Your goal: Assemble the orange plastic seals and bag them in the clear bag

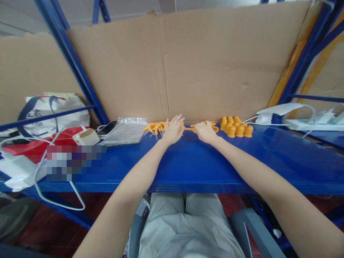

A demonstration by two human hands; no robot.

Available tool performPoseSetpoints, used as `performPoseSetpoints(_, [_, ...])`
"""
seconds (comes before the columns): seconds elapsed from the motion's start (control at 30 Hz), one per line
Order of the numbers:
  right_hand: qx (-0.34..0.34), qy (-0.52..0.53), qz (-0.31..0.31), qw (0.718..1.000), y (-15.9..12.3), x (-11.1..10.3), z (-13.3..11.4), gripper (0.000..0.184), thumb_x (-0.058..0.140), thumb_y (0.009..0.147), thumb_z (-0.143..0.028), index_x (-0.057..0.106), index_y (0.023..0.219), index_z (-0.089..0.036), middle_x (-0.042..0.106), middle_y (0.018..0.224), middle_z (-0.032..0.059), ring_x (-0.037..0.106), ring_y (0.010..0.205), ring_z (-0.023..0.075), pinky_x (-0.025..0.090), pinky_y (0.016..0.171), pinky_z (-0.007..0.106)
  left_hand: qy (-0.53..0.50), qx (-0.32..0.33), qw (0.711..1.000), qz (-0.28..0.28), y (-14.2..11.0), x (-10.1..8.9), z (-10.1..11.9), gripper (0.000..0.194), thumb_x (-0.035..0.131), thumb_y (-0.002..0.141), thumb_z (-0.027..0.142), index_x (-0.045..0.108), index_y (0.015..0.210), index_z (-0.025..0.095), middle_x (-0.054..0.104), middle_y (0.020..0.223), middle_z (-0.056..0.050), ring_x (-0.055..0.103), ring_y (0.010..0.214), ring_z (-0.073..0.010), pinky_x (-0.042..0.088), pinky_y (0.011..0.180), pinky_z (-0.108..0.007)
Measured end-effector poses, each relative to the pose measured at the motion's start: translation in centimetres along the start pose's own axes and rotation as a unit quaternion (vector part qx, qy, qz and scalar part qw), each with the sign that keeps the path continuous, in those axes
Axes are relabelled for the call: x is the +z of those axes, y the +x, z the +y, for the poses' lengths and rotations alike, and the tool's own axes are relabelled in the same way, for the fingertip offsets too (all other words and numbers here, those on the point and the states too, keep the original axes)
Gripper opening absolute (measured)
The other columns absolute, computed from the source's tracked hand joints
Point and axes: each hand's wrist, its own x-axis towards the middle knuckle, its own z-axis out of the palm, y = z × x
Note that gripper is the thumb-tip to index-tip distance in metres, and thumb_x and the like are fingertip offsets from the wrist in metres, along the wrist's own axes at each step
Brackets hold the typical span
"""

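Both my arms reach forward over a blue metal shelf. My left hand lies flat with fingers spread, resting on a pile of small orange plastic parts with metal springs. My right hand lies palm down with fingers stretched toward more orange parts at the back edge; whether it grips one I cannot make out. To the right of it stands a cluster of several orange cap-shaped pieces.
A clear plastic bag and a phone lie left of the orange pile. A white charger with cable, bags and a red item sit far left. A white power strip is at the right. Cardboard backs the shelf.
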Motion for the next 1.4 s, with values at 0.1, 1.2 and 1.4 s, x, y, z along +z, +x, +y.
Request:
performPoseSetpoints(0.1, [-0.008,0.025,0.017,0.999,0.3,-0.1,0.1,0.03,0.039,0.1,-0.02,0.058,0.119,-0.007,0.067,0.113,0.0222,0.06,0.11,0.0314,0.038,0.092,0.042,-0.003,0.084,0.996,-0.015,0.0,0.2,1.4,0.048,0.04,0.098,0.027,0.048,0.145,0.018,0.044,0.156,-0.012,0.035,0.148,-0.0255,0.015,0.124,-0.056])
performPoseSetpoints(1.2, [-0.128,-0.018,0.115,0.985,1.2,-3.0,0.8,0.032,0.035,0.097,-0.008,0.064,0.104,-0.018,0.065,0.116,0.0135,0.053,0.106,0.0248,0.029,0.092,0.039,-0.458,-0.167,0.865,-0.116,1.5,-1.1,2.9,0.015,0.057,0.084,0.025,0.063,0.074,0.016,0.048,0.057,0.004,0.045,0.055,-0.0102,0.034,0.054,-0.022])
performPoseSetpoints(1.4, [-0.133,-0.002,0.091,0.987,0.7,-3.0,0.7,0.029,0.038,0.096,-0.01,0.063,0.108,-0.017,0.069,0.108,0.0133,0.057,0.1,0.0251,0.029,0.095,0.041,-0.441,-0.177,0.872,-0.116,1.3,-1.0,3.0,0.018,0.062,0.083,0.029,0.063,0.07,0.016,0.045,0.054,0.005,0.04,0.052,-0.0092,0.03,0.052,-0.022])
